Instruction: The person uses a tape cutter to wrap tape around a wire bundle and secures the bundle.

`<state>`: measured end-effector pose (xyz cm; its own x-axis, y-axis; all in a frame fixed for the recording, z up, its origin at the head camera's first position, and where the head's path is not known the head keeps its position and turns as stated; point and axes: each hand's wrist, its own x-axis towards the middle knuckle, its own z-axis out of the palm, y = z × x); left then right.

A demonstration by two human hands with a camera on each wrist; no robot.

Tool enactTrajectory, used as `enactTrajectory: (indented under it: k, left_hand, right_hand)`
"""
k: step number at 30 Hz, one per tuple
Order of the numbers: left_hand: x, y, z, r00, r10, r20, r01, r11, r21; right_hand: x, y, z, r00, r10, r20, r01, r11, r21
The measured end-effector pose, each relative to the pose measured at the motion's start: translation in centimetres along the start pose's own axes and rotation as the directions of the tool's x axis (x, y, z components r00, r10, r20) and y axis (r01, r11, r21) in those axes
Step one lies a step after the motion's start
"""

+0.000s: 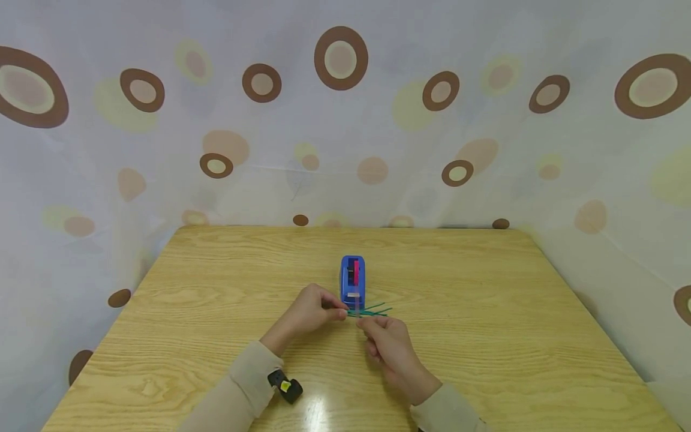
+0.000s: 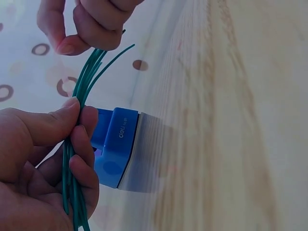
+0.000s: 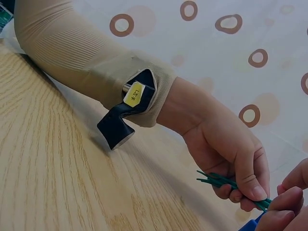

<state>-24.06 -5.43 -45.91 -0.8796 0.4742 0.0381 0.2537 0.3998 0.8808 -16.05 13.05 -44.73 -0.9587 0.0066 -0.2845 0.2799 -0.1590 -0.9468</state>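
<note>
Nearest: pale sleeves on both arms, the left sleeve [image 1: 243,375] carrying a small black device [image 3: 127,110] with a yellow label at the cuff.

Next, the hands, close together but apart. Left hand [image 1: 312,313]: thumb and fingers closed round a bundle of thin green strands [image 2: 83,79], held just above the table at the near side of the tape dispenser. Strand ends fan out to the right; others stick out behind the palm. Right hand [image 1: 393,349]: thumb and forefinger pinched on the near end of a clear tape strip [image 1: 357,306], remaining fingers curled in. Strip appears to cross the strands; whether it touches them, cannot tell.

Beyond: blue tape dispenser [image 2: 122,139], upright on the table, a red-pink roll [image 1: 357,273] inside. Wood-grain table [image 1: 486,288] all round; patterned cloth [image 1: 378,135] behind, at the far edge.

Risks, as judged: a slack strip could fold and stick to itself or to a fingertip. The splayed strands could be caught unevenly, some left outside the tape, if the left grip loosens. A hard pull toward the near side might drag the dispenser or tear the strip early.
</note>
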Motion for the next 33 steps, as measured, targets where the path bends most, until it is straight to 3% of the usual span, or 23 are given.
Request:
enactTrajectory:
  k: [33]
  left_hand:
    - [-0.3,1.0,1.0,1.000,-0.002,-0.014,0.002,1.000,0.003]
  right_hand:
    - [0.1,0.3,0.1,1.000,-0.009,0.011,0.010,1.000,-0.008]
